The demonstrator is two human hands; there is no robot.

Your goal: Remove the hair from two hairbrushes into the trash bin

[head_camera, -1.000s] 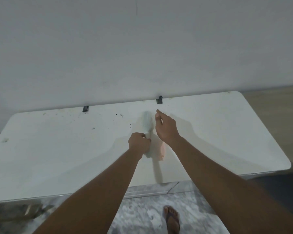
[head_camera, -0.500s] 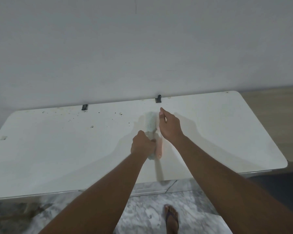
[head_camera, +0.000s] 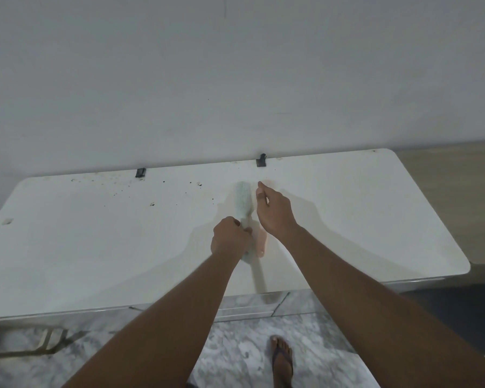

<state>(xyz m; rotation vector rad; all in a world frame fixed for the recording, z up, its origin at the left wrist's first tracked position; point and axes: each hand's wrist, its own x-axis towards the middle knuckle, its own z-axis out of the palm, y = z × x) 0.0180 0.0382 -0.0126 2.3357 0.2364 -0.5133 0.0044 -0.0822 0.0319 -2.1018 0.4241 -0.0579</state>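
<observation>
Risk: hair pulled from the green hairbrush [head_camera: 242, 203] may drop on the counter [head_camera: 95, 242]; no trash bin shows near the brush.
Cause: a hard tug on tangled bristles could also twist the brush in its grip.
Left hand [head_camera: 230, 240]: closed round the green brush's handle.
Right hand [head_camera: 273, 215]: just right of the brush head, fingers bunched as if pinching; whether they hold hair cannot be told.
Pink hairbrush [head_camera: 261, 245]: on the counter, just right of the green handle.

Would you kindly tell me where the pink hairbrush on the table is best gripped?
Grip the pink hairbrush by its handle, coming from the near side: it lies flat with the bare handle end pointing toward the person, while the right hand covers its head.
</observation>
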